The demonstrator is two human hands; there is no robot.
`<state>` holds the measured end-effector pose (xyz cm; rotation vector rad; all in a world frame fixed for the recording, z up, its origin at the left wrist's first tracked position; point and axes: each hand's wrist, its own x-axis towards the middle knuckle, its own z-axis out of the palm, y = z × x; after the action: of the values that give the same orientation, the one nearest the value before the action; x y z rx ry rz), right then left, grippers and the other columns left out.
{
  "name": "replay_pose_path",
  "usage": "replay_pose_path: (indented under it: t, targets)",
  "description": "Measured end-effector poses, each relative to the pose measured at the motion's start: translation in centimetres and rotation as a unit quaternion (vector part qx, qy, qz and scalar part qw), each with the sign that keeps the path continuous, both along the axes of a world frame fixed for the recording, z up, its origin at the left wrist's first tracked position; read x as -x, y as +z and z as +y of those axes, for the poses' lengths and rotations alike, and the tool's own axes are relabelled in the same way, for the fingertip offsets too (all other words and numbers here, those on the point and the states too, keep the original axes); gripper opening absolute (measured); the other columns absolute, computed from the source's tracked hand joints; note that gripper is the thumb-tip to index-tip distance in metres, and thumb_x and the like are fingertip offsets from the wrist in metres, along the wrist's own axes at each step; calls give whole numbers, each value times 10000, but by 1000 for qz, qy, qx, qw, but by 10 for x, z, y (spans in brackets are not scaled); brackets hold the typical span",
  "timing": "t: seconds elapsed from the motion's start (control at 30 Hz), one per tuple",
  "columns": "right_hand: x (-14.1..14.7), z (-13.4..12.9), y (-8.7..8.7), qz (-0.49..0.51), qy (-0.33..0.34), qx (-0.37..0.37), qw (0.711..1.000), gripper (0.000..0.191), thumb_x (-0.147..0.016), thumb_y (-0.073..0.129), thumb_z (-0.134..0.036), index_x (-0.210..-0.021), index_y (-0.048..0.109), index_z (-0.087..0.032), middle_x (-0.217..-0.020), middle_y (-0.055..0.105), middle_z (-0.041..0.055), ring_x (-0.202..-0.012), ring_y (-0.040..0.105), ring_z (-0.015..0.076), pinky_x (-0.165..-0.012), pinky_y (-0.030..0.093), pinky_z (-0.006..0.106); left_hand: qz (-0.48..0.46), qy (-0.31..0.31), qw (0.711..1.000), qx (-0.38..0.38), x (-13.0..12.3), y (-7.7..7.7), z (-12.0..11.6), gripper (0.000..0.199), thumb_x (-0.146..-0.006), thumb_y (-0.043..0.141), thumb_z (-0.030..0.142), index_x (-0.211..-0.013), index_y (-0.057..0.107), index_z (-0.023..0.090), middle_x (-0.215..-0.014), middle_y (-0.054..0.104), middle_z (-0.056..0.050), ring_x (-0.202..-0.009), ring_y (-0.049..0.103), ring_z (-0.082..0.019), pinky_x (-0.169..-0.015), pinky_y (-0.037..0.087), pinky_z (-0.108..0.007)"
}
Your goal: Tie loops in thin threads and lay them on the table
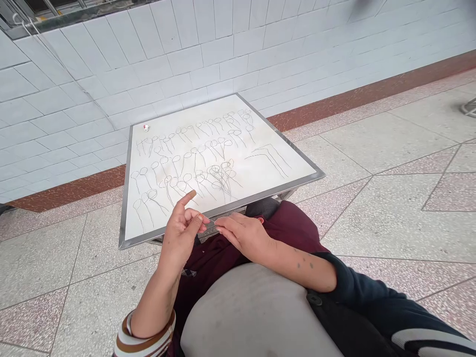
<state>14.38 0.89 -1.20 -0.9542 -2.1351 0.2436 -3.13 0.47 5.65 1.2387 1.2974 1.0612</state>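
My left hand [181, 229] is raised at the table's near edge, thumb and fingertips pinched together, index finger pointing up. Facing it, my right hand [246, 236] has its fingers closed together, palm down. A thin wire [212, 221] spans the small gap between the two sets of fingertips; its ends are hidden in my fingers. On the white tabletop [178, 130] with its metal rim lie several thin wires with a round loop at one end, in rough rows. Some overlap in a tangled heap [222, 179]. Several bent wires [268, 154] without loops lie at the right.
A small white and red object [146, 128] sits at the table's far left corner. Behind the table rises a white tiled wall [208, 54] with a brown base strip. Speckled floor tiles [345, 144] surround it. My lap, in maroon cloth [297, 225], is against the near side.
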Motion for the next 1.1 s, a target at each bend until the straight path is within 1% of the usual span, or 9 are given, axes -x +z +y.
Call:
replay_pose_path:
  t: [0.2,0.37,0.43,0.6,0.67,0.73,0.87,1.0,1.1]
  targets:
    - [1,0,-2,-22,-12,-43,999,139,-961,466,-183,-1006,598,-178,-806,706,21,-676,603,130,-628,460,237,31,-24,999,17,2,-3,-1,628,-844,611,299,-1426,381,242,-765,646,17,-706,591,-132,-710,489,-275]
    - [1,0,-4,-37,-18,-62,997,182,-974,426,-175,-992,607,-172,-688,650,9,-619,563,126,-578,439,235,77,-18,997,9,1,-5,0,607,-850,600,286,-1423,402,250,-749,635,24,-711,609,-135,-734,505,-292]
    - [0,1,-5,-42,-12,-63,997,191,-975,417,-169,-1006,605,-167,-673,630,8,-616,548,127,-571,432,237,87,-11,996,3,1,-5,1,597,-847,600,279,-1415,420,249,-735,629,27,-707,611,-136,-744,508,-297]
    - [-2,1,-8,-82,8,-77,994,205,-975,414,-163,-1107,572,-154,-711,615,17,-657,534,135,-586,423,249,60,2,998,0,-1,-8,0,574,-829,610,269,-1384,464,236,-720,630,27,-725,615,-140,-735,512,-285]
    - [-1,1,-8,-94,13,-82,992,210,-974,409,-150,-1117,563,-149,-704,601,14,-653,524,136,-573,411,249,49,5,999,1,-1,-8,0,567,-828,612,270,-1375,469,232,-715,629,29,-716,612,-135,-731,513,-279]
    - [0,2,-8,-87,11,-85,992,200,-975,404,-146,-1094,564,-148,-698,592,9,-638,514,130,-560,400,245,35,11,999,4,-1,-9,1,554,-832,614,276,-1366,476,228,-709,630,31,-701,609,-129,-730,514,-276]
    - [1,2,-9,-58,-3,-72,996,164,-976,407,-157,-987,570,-160,-700,586,-1,-637,513,123,-572,400,239,8,37,999,-11,2,-9,1,532,-835,620,286,-1348,495,225,-715,642,25,-690,608,-123,-723,518,-270]
    - [-1,1,-11,-61,-4,-45,997,192,-977,386,-152,-919,568,-169,-687,580,-1,-628,521,123,-571,394,241,-1,57,998,-28,5,-9,0,527,-837,630,293,-1345,504,237,-717,651,26,-684,611,-118,-729,518,-263]
    - [0,1,-14,-60,-2,-26,998,206,-978,372,-151,-910,565,-171,-692,601,4,-632,552,123,-565,400,235,-2,60,998,-29,7,-9,-1,524,-836,636,294,-1342,511,238,-718,651,26,-679,610,-114,-724,520,-258]
